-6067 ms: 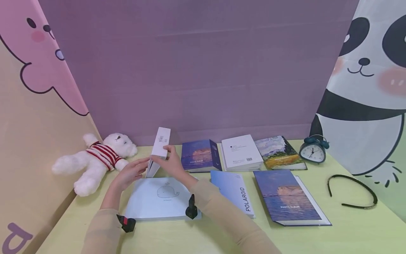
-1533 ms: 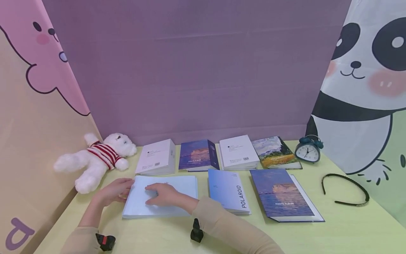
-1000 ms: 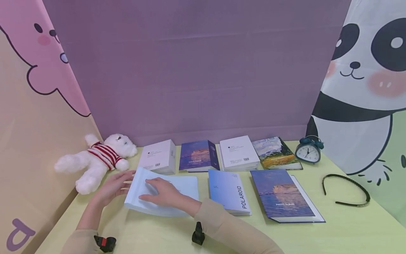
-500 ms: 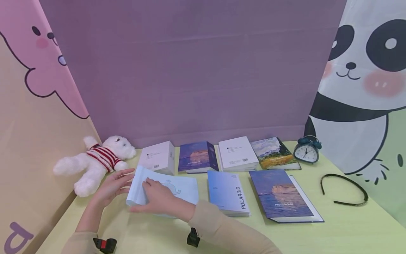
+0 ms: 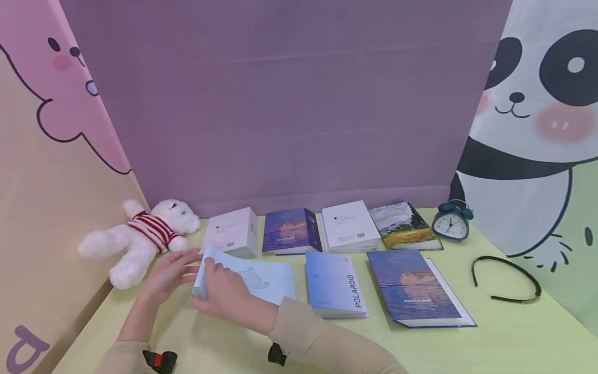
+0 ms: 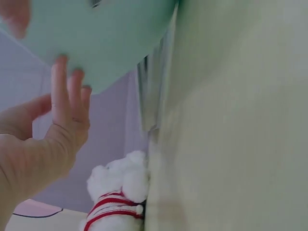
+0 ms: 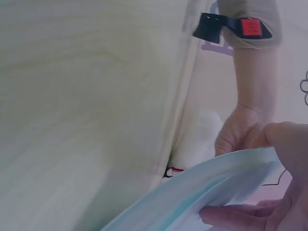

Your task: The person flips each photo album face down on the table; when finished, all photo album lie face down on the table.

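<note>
A pale blue book (image 5: pixel 275 278) with a whale drawn on its cover has its left side raised off the table, as the gap in the left wrist view shows. My right hand (image 5: pixel 229 296) grips that raised side. In the right wrist view the thumb and fingers of the right hand (image 7: pixel 288 178) lie on opposite faces of the book (image 7: pixel 192 197). My left hand (image 5: pixel 170 275) is at the book's left edge, its fingers extended. Seen from the left wrist, the fingertips of the left hand (image 6: pixel 53 130) meet the cover's underside (image 6: pixel 106 43).
Behind the book lie a white album (image 5: pixel 231 231), a blue photo album (image 5: pixel 289 228), another white album (image 5: pixel 350 226) and a landscape-cover album (image 5: pixel 404 226). To the right are a POLAROID album (image 5: pixel 334 280), a larger photo album (image 5: pixel 418 288), an alarm clock (image 5: pixel 450 226) and a headband (image 5: pixel 532 275). A teddy bear (image 5: pixel 149 234) lies left.
The white album, earlier held upright in both hands, now lies at the back left. Both hands moved to the whale book, and its left side rose while the right hand shifted to its left edge.
</note>
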`<state>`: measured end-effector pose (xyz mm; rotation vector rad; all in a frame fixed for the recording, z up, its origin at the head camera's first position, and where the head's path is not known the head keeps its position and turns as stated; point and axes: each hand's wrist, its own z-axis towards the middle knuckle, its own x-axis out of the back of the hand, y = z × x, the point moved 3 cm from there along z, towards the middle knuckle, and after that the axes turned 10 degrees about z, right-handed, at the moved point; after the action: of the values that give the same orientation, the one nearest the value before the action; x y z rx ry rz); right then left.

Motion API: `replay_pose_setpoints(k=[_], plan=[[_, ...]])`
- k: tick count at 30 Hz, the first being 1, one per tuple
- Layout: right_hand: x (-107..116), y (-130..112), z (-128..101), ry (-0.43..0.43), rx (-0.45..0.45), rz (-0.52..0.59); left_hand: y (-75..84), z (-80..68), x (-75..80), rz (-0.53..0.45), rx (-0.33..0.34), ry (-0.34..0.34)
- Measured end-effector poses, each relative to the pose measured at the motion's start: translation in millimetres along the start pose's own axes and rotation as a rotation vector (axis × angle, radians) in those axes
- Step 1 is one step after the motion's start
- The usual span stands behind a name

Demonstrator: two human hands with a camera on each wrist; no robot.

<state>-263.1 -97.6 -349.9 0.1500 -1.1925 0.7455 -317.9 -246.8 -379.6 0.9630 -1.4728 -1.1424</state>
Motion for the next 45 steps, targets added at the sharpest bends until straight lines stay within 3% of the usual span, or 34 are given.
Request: replay_pose_setpoints(k=[4,11,18,23,29,33,40,45], plan=[[5.6,6.6,3.7,-0.04,-0.059,0.125,-1.9,1.3,-3.3,-0.096,-0.017,-0.014],[15.2,24.2,8.6,-0.135,-0.101,0.309,-2.4,0.8,-7.3,0.003,-0.006,-0.07],[28.9,35.0,11.3,-0.166,-0.114,0.408,-3.1,-0.9,-21.3,0.136,0.004,-0.27],[33.6,45.3,12.8,-0.16,-0.148,0.573,-2.5,0.2,-30.2,0.157,-0.003,-0.33],[44.5,58.6,12.8,-0.102,-0.175,0.747,0.3,4.7,-32.0,0.135,-0.076,-0.407],[53.9,66.0,11.7,-0.1,-0.23,0.848,1.6,5.8,-35.2,0.136,-0.073,-0.402],[64.2,73.7,9.3,-0.171,-0.33,0.982,-0.6,4.5,-37.5,0.186,-0.057,-0.419],[66.5,77.6,8.2,-0.134,-0.338,1.053,-0.8,3.6,-37.5,0.194,-0.059,-0.415]])
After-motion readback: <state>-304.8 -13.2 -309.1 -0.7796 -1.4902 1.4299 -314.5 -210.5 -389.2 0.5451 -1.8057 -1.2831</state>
